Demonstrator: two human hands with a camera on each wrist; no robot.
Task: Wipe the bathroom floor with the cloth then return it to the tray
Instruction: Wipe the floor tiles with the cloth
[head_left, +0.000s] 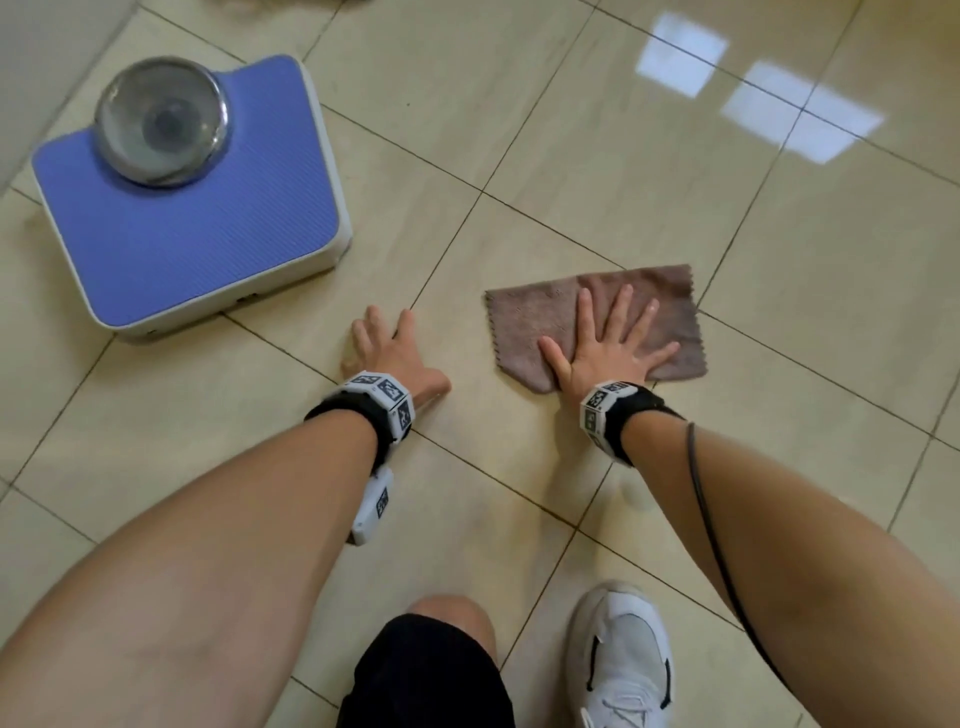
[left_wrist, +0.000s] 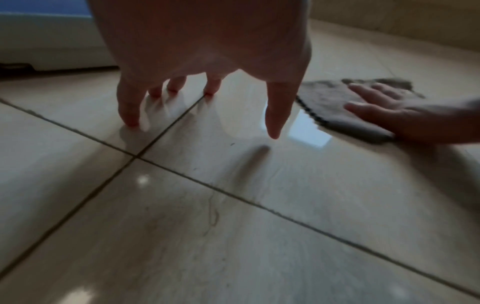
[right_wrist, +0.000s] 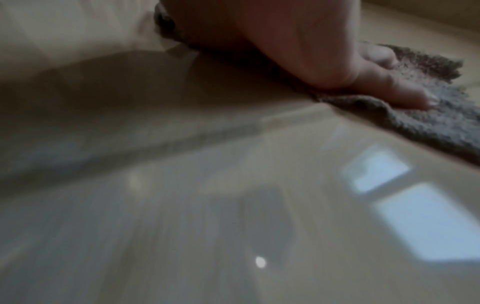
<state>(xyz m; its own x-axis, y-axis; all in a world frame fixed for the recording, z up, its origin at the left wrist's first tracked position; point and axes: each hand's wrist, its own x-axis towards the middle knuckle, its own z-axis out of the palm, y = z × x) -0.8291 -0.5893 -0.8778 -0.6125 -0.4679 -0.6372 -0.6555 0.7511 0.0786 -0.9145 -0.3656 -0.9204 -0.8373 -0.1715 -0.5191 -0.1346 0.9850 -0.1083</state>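
Blue scale (head_left: 187, 208) parked far left on glossy beige floor (head_left: 649, 156). Left hand (head_left: 387, 345) braced on fingertips on bare tile, holding nothing. Right hand (head_left: 605, 345) spread flat, pressing brown cloth (head_left: 530, 317) near mid-floor. Could bunch or slide out under uneven pressure. Window glare far right; no tray visible.

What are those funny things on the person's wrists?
Both arms are bare, with no sleeves. Each wrist wears a black band carrying white blocks printed with black square markers. A thin dark cable trails along the right forearm.
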